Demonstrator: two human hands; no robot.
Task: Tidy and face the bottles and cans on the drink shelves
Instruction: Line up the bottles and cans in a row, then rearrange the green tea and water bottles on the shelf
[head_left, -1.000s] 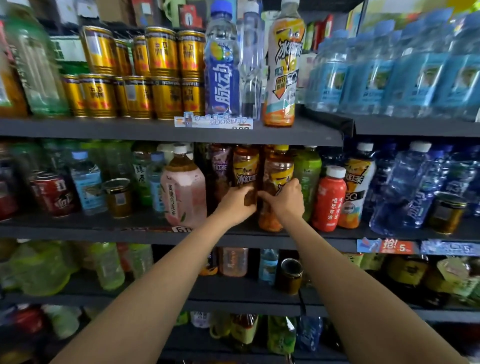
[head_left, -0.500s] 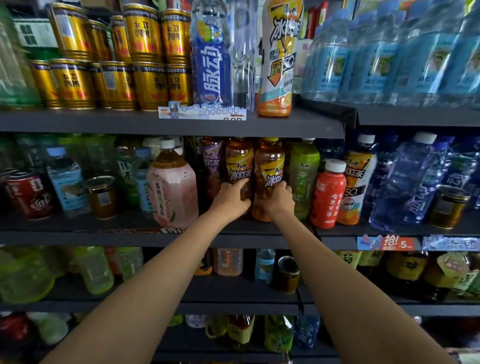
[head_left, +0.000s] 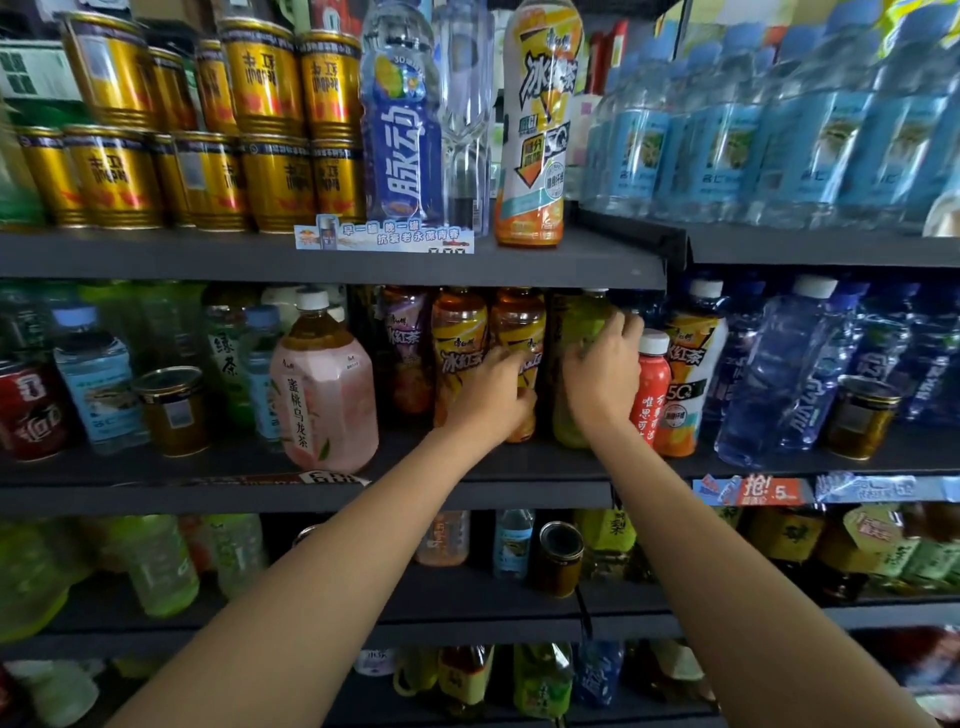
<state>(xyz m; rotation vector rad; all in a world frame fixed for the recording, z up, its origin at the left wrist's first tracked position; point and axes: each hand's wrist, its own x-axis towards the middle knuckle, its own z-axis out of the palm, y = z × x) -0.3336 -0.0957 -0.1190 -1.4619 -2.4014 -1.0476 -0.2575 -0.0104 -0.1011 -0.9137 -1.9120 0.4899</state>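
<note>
On the middle shelf (head_left: 311, 488) stand two amber iced-tea bottles with yellow labels. My left hand (head_left: 491, 397) wraps the lower part of the right one (head_left: 519, 332); the left one (head_left: 457, 343) stands just beside my wrist. My right hand (head_left: 602, 376) is closed around the green tea bottle (head_left: 576, 322) to their right, fingers curling round its right side. A small red bottle (head_left: 652, 384) with a white cap stands touching the back of my right hand.
A pink peach-tea bottle (head_left: 324, 384) stands left of my arms. Gold cans (head_left: 260, 130) and tall bottles fill the top shelf, with water bottles (head_left: 779, 135) at right. Blue water bottles (head_left: 769, 374) and small jars crowd the middle shelf's right end. Lower shelves hold more drinks.
My right hand has left the amber iced-tea bottle and moved right onto the green tea bottle. My left hand has shifted right onto the right amber bottle.
</note>
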